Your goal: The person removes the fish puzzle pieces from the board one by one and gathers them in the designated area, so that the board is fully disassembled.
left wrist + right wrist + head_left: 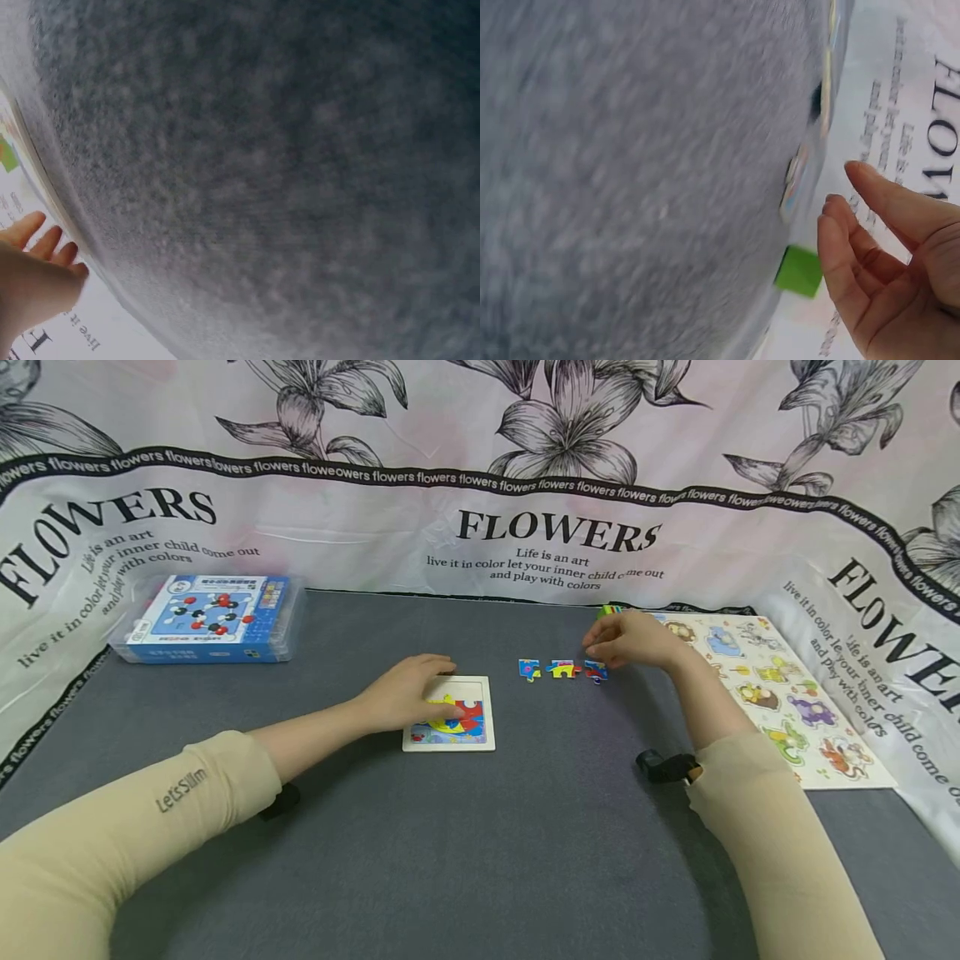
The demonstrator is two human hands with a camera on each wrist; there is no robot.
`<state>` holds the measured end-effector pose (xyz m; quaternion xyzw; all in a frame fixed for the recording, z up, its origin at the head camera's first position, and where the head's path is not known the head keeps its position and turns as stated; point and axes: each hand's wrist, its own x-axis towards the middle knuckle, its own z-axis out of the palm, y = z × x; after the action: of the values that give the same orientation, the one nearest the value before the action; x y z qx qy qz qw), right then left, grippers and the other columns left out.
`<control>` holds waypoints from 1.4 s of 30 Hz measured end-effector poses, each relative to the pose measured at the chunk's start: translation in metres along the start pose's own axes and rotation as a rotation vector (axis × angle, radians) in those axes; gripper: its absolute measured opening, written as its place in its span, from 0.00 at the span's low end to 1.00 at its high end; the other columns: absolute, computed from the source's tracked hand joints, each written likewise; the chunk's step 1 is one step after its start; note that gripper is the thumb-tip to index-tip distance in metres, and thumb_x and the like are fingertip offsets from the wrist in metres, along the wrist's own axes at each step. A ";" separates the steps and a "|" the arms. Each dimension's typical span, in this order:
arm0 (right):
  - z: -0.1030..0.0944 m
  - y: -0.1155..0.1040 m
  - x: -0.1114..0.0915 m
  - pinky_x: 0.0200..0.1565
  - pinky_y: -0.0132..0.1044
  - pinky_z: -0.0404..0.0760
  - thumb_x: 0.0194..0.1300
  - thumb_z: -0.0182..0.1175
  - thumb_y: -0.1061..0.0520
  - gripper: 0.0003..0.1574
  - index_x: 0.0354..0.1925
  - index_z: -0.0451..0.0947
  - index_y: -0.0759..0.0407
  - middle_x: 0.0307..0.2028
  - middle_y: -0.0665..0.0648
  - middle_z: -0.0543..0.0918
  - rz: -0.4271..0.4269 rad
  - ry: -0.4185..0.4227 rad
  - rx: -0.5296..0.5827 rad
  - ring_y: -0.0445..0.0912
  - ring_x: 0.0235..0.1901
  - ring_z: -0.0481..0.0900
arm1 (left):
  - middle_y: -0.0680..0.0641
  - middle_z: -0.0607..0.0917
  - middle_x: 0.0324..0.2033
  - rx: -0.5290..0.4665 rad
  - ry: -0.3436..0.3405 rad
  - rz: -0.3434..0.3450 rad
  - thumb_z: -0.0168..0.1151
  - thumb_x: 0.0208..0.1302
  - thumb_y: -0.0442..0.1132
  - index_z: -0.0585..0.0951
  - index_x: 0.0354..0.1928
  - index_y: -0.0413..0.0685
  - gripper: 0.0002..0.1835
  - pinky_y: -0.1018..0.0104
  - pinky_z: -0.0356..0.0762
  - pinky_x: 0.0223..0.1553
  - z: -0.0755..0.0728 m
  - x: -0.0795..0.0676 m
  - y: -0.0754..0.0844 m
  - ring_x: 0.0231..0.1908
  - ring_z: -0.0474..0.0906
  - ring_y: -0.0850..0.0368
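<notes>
A small jigsaw puzzle tray [489, 718] with a pale rim lies mid-table, partly filled with red, yellow and blue pieces. My left hand [405, 695] lies over its left side, thumb across the fitted pieces, hiding part of them. In the left wrist view the fingers [46, 244] are loosely extended. To the tray's right, three loose jigsaw pieces [562, 669] lie in a row. My right hand [630, 640] hovers by the rightmost piece [596, 672]. Seen from the right wrist, thumb and fingers [836, 251] stand apart with nothing between them.
A clear plastic box with a blue molecule-model label [210, 618] sits at the back left. On the right lies a board of cartoon animal pictures [795, 710], beneath the right forearm. A green block [799, 271] stands behind the right hand. A flower-printed cloth [360, 535] hangs along the back.
</notes>
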<state>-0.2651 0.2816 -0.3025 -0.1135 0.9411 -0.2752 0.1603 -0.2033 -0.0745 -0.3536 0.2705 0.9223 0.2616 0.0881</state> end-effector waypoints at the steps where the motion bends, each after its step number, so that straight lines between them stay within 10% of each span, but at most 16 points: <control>1: 0.001 -0.004 0.000 0.41 0.38 0.86 0.69 0.61 0.55 0.15 0.50 0.82 0.61 0.40 0.61 0.88 -0.012 0.006 -0.008 0.46 0.36 0.85 | 0.42 0.71 0.70 -0.009 -0.008 0.005 0.68 0.59 0.56 0.69 0.69 0.40 0.41 0.48 0.60 0.75 -0.002 -0.001 0.000 0.72 0.63 0.44; 26: 0.087 -0.136 0.012 0.36 0.33 0.78 0.66 0.63 0.55 0.11 0.46 0.83 0.54 0.35 0.52 0.84 -0.346 -0.177 -0.097 0.44 0.32 0.79 | 0.40 0.69 0.71 -0.102 -0.079 0.073 0.74 0.54 0.50 0.65 0.72 0.39 0.47 0.43 0.58 0.74 -0.015 -0.029 -0.032 0.73 0.62 0.41; 42: 0.120 -0.155 0.023 0.39 0.32 0.81 0.62 0.68 0.55 0.19 0.52 0.79 0.50 0.40 0.53 0.85 -0.387 -0.327 -0.159 0.46 0.38 0.81 | 0.42 0.68 0.72 -0.157 -0.049 0.102 0.75 0.54 0.49 0.66 0.72 0.45 0.46 0.38 0.55 0.74 -0.010 -0.032 -0.037 0.75 0.58 0.40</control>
<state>-0.2231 0.0892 -0.3179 -0.3466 0.8821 -0.2040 0.2450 -0.1967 -0.1228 -0.3641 0.3156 0.8816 0.3304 0.1182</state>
